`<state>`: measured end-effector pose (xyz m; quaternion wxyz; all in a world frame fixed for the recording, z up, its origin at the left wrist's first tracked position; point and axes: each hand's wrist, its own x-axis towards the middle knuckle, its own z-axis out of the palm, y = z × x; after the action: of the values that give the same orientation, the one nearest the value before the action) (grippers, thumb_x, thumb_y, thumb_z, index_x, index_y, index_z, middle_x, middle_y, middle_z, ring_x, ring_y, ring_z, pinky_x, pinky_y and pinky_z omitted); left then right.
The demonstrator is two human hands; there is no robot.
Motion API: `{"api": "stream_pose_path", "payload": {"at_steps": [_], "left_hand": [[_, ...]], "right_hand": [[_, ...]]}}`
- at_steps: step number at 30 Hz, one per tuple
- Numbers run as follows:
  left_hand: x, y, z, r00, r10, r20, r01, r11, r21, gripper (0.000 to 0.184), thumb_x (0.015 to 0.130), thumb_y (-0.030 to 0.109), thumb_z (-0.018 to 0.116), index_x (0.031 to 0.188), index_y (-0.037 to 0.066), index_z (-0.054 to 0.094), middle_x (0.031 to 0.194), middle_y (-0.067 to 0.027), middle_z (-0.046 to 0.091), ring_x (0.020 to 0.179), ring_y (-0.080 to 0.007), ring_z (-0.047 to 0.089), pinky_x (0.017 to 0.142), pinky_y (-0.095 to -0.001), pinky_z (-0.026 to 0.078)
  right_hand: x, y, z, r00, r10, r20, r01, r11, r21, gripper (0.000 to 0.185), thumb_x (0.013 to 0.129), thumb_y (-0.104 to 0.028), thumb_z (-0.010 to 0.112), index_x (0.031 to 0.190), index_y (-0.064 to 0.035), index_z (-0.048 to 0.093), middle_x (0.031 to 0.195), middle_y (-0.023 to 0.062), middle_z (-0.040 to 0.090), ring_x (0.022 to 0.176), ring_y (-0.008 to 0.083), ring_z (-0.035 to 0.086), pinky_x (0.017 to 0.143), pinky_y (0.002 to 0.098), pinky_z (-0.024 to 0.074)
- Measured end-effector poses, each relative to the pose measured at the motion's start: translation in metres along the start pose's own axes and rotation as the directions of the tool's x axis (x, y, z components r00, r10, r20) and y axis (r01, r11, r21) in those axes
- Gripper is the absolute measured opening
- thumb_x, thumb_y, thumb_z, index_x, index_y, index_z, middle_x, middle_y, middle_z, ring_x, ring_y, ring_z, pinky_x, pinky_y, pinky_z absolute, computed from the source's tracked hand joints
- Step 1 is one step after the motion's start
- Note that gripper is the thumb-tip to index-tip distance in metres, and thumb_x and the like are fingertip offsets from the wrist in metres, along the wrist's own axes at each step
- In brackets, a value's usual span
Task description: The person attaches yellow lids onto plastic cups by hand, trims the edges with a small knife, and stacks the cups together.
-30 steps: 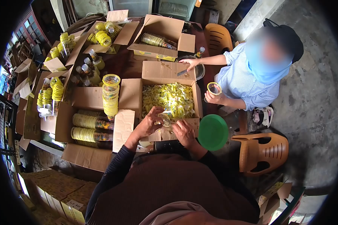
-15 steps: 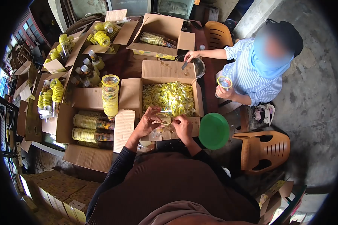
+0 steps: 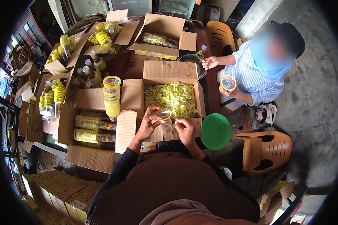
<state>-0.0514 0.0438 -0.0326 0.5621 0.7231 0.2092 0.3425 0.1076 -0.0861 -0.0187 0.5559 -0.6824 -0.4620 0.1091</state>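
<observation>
A clear plastic cup (image 3: 165, 115) with a yellow rim is tilted over the near edge of a carton. My left hand (image 3: 148, 123) grips it by the rim, thumb and fingers closed around its left side. Just right of the cup, my right hand (image 3: 186, 129) has its fingertips pinched together; whatever they hold, if anything, is too small to make out. Right beyond both hands lies a heap of small yellow-and-clear packets (image 3: 171, 97) inside the open cardboard box (image 3: 171, 70).
A tall stack of yellow-rimmed cups (image 3: 112, 97) stands left of the box. Cartons of stacked cups (image 3: 90, 122) are farther left. A green basin (image 3: 216, 131) sits at right, near an orange chair (image 3: 266, 150). Across the table a co-worker (image 3: 261, 71) holds another cup.
My right hand has dropped slightly away from the cup's rim. The cup's opening is tipped more toward me. The co-worker's raised hand has shifted right, away from the dark bowl.
</observation>
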Motion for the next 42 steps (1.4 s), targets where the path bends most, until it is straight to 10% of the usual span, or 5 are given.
{"api": "stream_pose_path", "payload": {"at_steps": [10,18,28,42], "left_hand": [[-0.008,0.014,0.026,0.986,0.084,-0.146,-0.033,0.946,0.322,0.014,0.081,0.003,0.071,0.092,-0.002,0.063,0.081,-0.013,0.065,0.074,-0.0283,0.064,0.065,-0.0353,0.051],[-0.009,0.023,0.03,0.969,0.127,-0.214,0.0,0.86,0.511,0.014,0.081,0.009,0.072,0.091,0.0,0.068,0.08,-0.0155,0.066,0.069,-0.0305,0.067,0.059,-0.0369,0.051],[-0.019,0.026,0.045,0.978,0.071,-0.194,0.04,0.857,0.514,0.015,0.087,0.021,0.068,0.093,0.007,0.071,0.084,-0.0099,0.068,0.065,-0.0286,0.066,0.056,-0.0371,0.052],[-0.019,0.043,0.031,0.985,0.036,-0.169,0.07,0.813,0.578,0.012,0.083,0.014,0.069,0.091,0.006,0.07,0.085,-0.0091,0.067,0.072,-0.0294,0.066,0.062,-0.0376,0.051]], "right_hand": [[-0.003,-0.009,0.003,0.993,-0.091,0.074,0.102,0.981,-0.165,0.018,0.072,0.002,0.072,0.087,-0.0051,0.065,0.077,0.0074,0.058,0.067,0.0241,0.06,0.059,0.0341,0.049],[-0.006,-0.019,0.002,0.931,-0.348,0.113,0.363,0.836,-0.411,0.022,0.069,-0.002,0.073,0.088,-0.0103,0.066,0.077,0.0039,0.053,0.074,0.0231,0.059,0.062,0.0352,0.0508],[-0.001,-0.012,-0.002,0.994,-0.106,-0.025,0.094,0.954,-0.284,0.018,0.072,-0.001,0.072,0.087,-0.0081,0.066,0.077,0.0078,0.057,0.069,0.0274,0.061,0.06,0.0375,0.0486],[-0.006,-0.034,-0.007,0.957,-0.261,0.125,0.289,0.874,-0.39,0.02,0.07,-0.002,0.072,0.088,-0.0097,0.067,0.079,0.0043,0.056,0.077,0.0241,0.06,0.064,0.0365,0.0502]]}}
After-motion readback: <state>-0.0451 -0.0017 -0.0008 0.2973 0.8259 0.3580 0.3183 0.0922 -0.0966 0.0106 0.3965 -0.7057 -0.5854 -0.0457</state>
